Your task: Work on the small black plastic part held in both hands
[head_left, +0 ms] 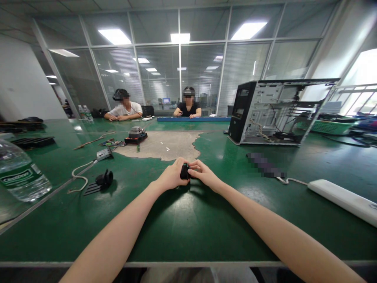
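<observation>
Both hands meet over the middle of the green table, around a small black object. My left hand wraps round its left side, fingers and thumb closed on it. From the right, my right hand touches it with bent fingers and thumb. The fingers cover much of the object, so its exact kind cannot be made out. Just beyond the hands lies a bare beige patch of the tabletop. To the left rests a black part with prongs.
An open computer case stands at the back right. A white power strip and cable lie at right. At left are a water bottle, a metal part with a cord and a red-black device. Two people sit across the table.
</observation>
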Motion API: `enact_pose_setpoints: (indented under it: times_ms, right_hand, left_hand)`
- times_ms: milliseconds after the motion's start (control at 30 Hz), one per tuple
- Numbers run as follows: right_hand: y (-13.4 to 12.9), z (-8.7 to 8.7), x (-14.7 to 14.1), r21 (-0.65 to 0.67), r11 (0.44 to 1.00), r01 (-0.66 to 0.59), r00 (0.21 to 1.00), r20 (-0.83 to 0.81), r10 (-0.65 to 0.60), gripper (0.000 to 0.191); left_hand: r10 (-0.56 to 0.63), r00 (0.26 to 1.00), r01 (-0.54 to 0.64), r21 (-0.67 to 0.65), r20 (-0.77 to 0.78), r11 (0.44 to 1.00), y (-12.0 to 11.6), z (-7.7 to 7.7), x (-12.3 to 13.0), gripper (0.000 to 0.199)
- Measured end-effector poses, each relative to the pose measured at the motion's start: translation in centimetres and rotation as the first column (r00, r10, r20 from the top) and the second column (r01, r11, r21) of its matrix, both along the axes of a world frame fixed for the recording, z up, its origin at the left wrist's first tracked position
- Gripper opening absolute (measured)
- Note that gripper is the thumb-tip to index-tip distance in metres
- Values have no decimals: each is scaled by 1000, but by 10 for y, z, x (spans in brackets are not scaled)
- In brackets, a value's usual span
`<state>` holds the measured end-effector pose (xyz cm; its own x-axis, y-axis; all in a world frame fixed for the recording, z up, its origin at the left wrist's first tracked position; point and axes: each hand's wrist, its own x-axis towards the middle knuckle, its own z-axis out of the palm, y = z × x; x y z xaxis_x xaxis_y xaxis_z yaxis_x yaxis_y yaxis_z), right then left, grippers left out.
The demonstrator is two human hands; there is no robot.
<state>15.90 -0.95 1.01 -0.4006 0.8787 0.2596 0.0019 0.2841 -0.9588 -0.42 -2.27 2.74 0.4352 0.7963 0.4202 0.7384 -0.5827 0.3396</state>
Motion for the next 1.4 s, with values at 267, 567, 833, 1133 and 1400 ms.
enact_pose_setpoints:
  times_ms: [267, 567, 833, 1133, 1400]
  right_hand:
    - [2, -1, 1, -52, 999, -1, 1000, 9, 2, 33]
    - [3, -2, 2, -8, 1000, -5, 1000, -6, 5, 27]
    - [4, -1, 3, -66, 998, -12, 1000, 10, 13, 34]
    - [4, -4, 2, -44, 999, -15, 999, -30, 14, 26]
    - [4, -1, 2, -41, 999, -23, 1000, -20, 22, 35]
  left_hand:
    - [19, 1000, -19, -23, -1, 1000, -1, 1, 0, 54]
    - [16, 1000, -16, -11, 3, 1000, -1, 0, 0, 54]
    - [7, 1000, -7, 5, -5, 1000, 0, -1, -1, 52]
    - [-1, 1000, 1, 19, 0, 1000, 3, -3, -1, 54]
    - [10, 1000, -10, 7, -14, 1000, 1, -2, -1, 53]
